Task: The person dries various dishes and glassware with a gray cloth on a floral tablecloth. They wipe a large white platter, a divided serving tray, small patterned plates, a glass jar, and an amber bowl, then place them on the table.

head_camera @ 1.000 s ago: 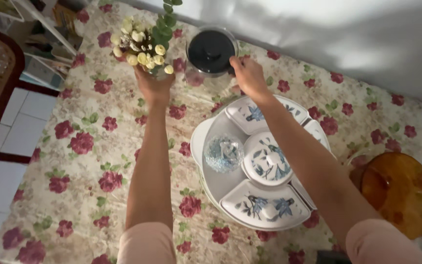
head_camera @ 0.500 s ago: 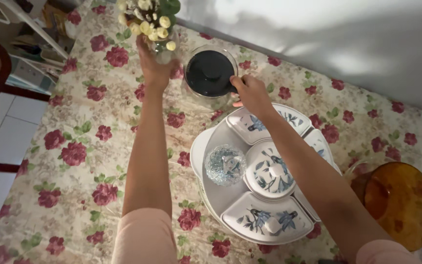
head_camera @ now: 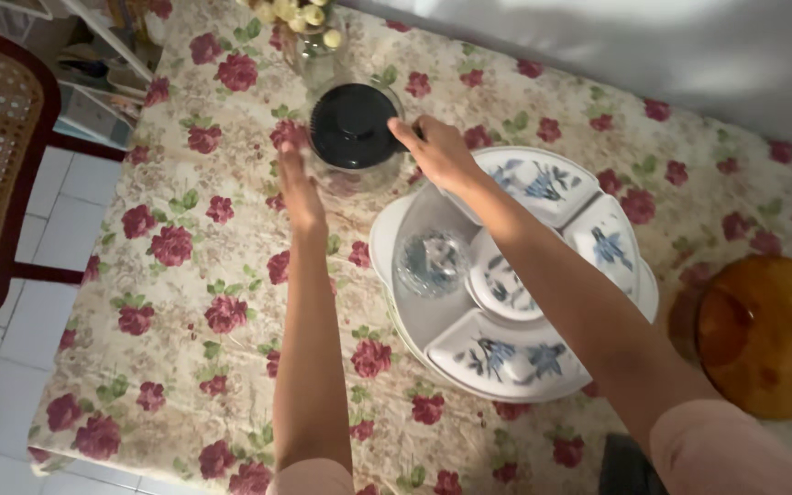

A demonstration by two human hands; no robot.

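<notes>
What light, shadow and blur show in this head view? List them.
Head view: soft light falls from upper right across the white wall; the left hand is slightly motion-blurred; the right hand at the black-lidded glass jar is sharper; the amber lid sits dim.

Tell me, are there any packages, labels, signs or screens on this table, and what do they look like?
None that I can see: no package, label, sign or screen.
Only containers stand on the flowered tablecloth:
Glass jar, far middle, round, black lid; the right hand touches it, the left hand is beside it.
Serving tray, middle, round, white dishes with blue patterns.
Amber lid, right edge, round.
</notes>
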